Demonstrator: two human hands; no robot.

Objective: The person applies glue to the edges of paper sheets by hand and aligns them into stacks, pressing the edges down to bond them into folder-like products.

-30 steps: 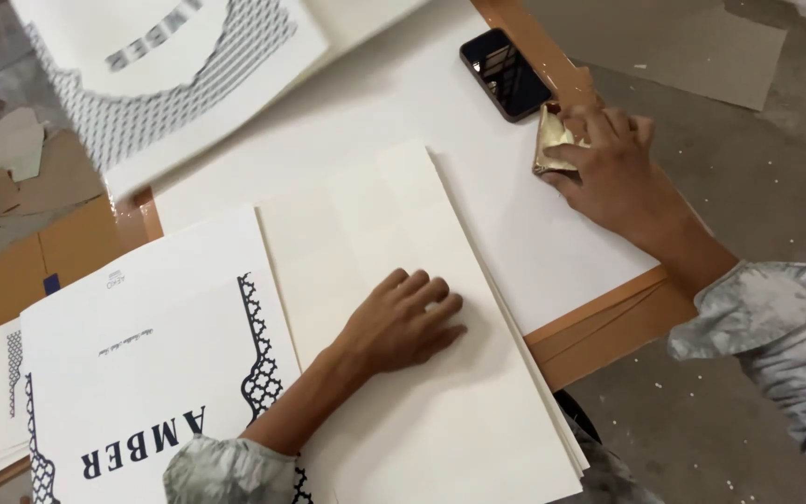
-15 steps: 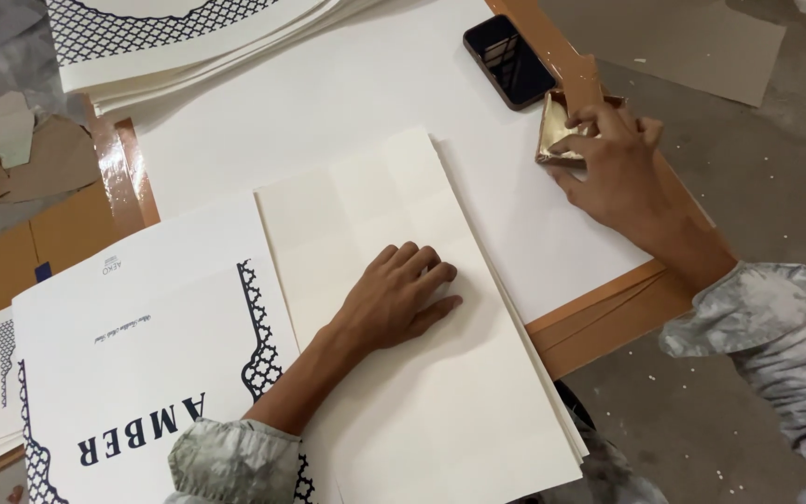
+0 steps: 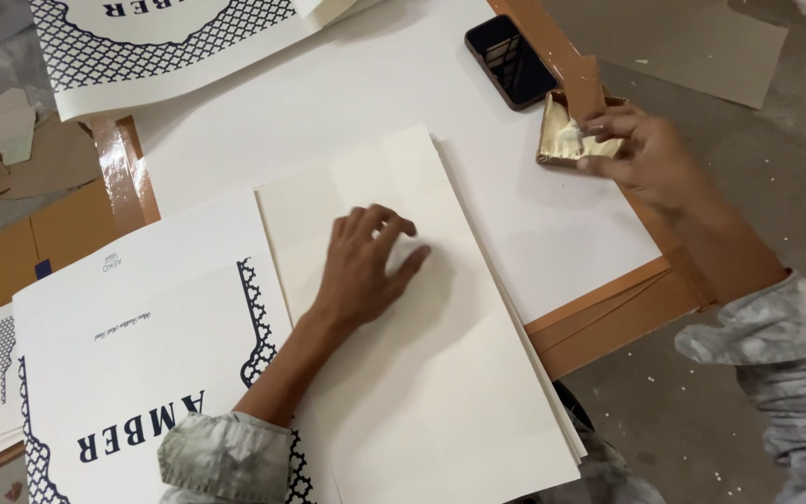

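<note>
My left hand (image 3: 363, 266) rests flat, fingers spread, on a stack of blank cream sheets (image 3: 440, 373) lying on the white work surface (image 3: 328, 103). My right hand (image 3: 646, 154) reaches into a small brown cardboard tray of pale glue (image 3: 566, 140) at the table's right edge, fingertips touching the paste. It grips nothing that I can see. Beside the cream stack on the left lies a white printed sheet with dark lettering and a lattice border (image 3: 132, 373).
A black phone (image 3: 509, 60) lies face up near the glue tray. More printed lattice sheets (image 3: 170, 47) sit at the top left. Brown cardboard (image 3: 39, 233) and paper scraps lie at the left. Grey concrete floor (image 3: 729, 84) is on the right.
The view has shifted, so the sheets at the top sit higher in the frame. My left hand has lifted its fingers slightly on the cream stack. My right hand stays at the glue tray.
</note>
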